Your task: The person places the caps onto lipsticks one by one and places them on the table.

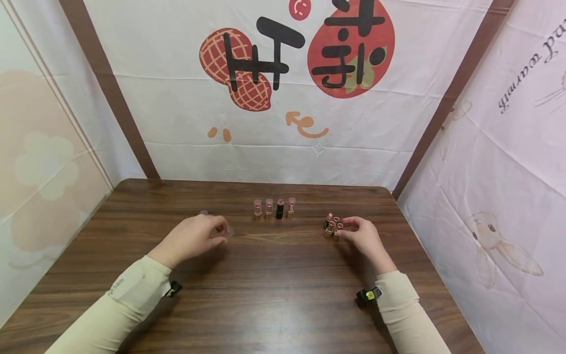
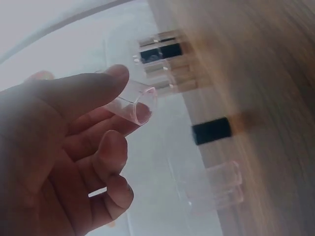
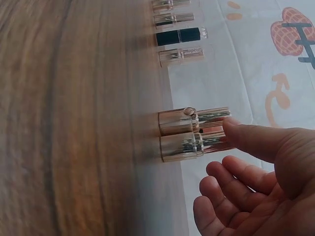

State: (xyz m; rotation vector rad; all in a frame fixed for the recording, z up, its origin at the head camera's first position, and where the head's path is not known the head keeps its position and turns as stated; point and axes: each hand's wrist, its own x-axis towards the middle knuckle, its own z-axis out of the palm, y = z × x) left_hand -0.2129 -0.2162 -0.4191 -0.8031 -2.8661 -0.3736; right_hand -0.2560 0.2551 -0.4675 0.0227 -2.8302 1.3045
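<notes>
My left hand (image 1: 194, 238) pinches a clear plastic cap (image 2: 130, 101) between thumb and fingers, its open end facing away from the palm. Beyond it in the left wrist view stand a black cap (image 2: 211, 130) and further clear caps (image 2: 216, 187), mostly covered by the hand in the head view. At the right, my right hand (image 1: 363, 238) holds a gold lipstick (image 3: 179, 146) near its top with the thumb; the opposing fingertip is hidden. This tube stands upright in a tight cluster with other uncapped lipsticks (image 1: 330, 226), one of them with a dark case (image 1: 326, 223).
Several capped lipsticks (image 1: 258, 210) stand in a row at the back middle, one of them black (image 1: 280, 210). The dark wooden table (image 1: 274, 305) ends at a printed white cloth wall (image 1: 177, 123). More printed cloth hangs along both sides.
</notes>
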